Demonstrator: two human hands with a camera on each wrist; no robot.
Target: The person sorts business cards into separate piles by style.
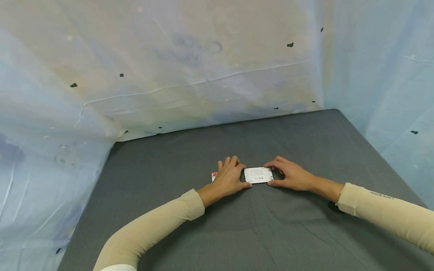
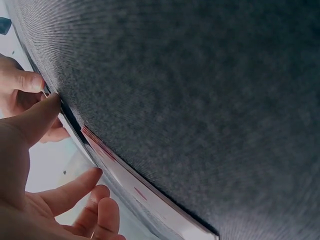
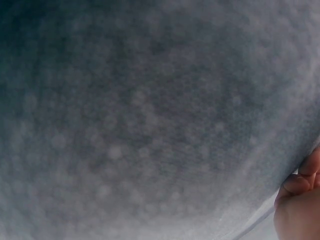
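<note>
A white card (image 1: 258, 175) with printed text and leafy corner decoration lies between my two hands in the head view. My left hand (image 1: 228, 178) holds its left end, thumb on the near edge and index finger on the far edge. At the right end, my right hand (image 1: 294, 175) pinches the card between thumb and fingers. A small stack of white cards with red patterning (image 2: 160, 202) rests on the cloth beside the left hand, mostly hidden by it in the head view. The right wrist view catches only part of the right hand (image 3: 300, 200), without the card.
Dark grey cloth (image 1: 190, 150) covers the table. Pale patterned sheets (image 1: 203, 56) hang behind it and at both sides. A small black object (image 1: 335, 206) shows under the right sleeve's cuff.
</note>
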